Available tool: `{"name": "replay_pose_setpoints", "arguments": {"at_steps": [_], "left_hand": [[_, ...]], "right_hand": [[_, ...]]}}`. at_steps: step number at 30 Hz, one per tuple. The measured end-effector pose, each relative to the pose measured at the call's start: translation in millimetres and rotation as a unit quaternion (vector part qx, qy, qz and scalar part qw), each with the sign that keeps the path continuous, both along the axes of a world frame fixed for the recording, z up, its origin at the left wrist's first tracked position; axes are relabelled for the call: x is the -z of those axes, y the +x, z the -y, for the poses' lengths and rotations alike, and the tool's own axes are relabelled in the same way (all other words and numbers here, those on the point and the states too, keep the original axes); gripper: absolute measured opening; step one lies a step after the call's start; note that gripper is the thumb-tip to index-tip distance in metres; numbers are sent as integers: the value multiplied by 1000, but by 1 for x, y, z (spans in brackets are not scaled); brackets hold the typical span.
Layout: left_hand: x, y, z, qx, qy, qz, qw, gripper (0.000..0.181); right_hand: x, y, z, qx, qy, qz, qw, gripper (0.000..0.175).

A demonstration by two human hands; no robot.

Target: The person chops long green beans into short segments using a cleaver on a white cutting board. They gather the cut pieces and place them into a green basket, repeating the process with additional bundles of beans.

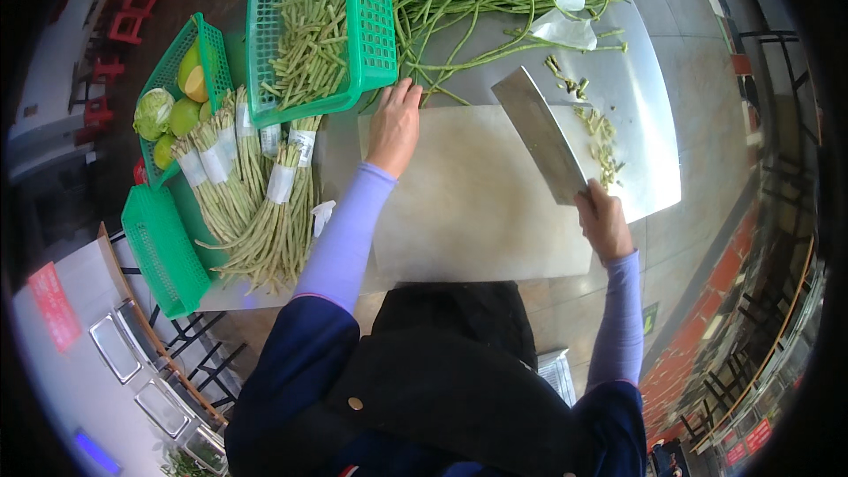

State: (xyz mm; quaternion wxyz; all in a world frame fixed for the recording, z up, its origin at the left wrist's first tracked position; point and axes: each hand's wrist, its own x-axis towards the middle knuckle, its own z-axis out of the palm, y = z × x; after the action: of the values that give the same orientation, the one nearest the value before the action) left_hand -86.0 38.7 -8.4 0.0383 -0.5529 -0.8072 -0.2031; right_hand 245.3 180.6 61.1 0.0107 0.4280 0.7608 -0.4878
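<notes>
My right hand (604, 220) grips the handle of a broad cleaver (540, 136), its blade angled up and to the left over the right side of a pale cutting board (477, 205). At the board's far left corner, my left hand (396, 127) reaches forward, fingers together, just beside a green plastic basket (376, 20). Cut pieces of long beans (311, 40) lie in that basket. Loose strands of darker green long beans (457, 66) trail close to my left fingertips. Whether those fingers touch the basket or a strand is unclear.
Banded bundles of pale long beans (278, 212) lie at left. Behind them, a green basket (215, 56) holds mangoes and a cabbage (154, 112); another green basket (165, 252) sits at the table's left edge. Trimmed ends (601, 146) litter the metal tabletop (646, 119) at right.
</notes>
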Motion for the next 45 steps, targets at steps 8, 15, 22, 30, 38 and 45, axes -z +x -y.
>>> {"name": "replay_pose_setpoints", "arguments": {"at_steps": [8,15,22,30,38,45], "left_hand": [[6,-2,-28,-24,-41,-15,999,5],[-15,71,-93,10,134,266,955,28],[-47,78,-11,32,142,211,967,19],[-83,-24,188,-251,-49,-23,967,58],[-74,-53,238,-262,-149,47,952,62],[-152,-78,290,-249,59,188,948,49]], "right_hand": [[-10,38,40,114,-24,12,993,18],[-14,59,58,230,-28,-34,972,12],[-2,50,65,210,49,-37,976,13],[18,-10,83,47,305,77,948,54],[57,-38,103,23,319,103,942,53],[48,-48,105,-10,433,145,889,42]]}}
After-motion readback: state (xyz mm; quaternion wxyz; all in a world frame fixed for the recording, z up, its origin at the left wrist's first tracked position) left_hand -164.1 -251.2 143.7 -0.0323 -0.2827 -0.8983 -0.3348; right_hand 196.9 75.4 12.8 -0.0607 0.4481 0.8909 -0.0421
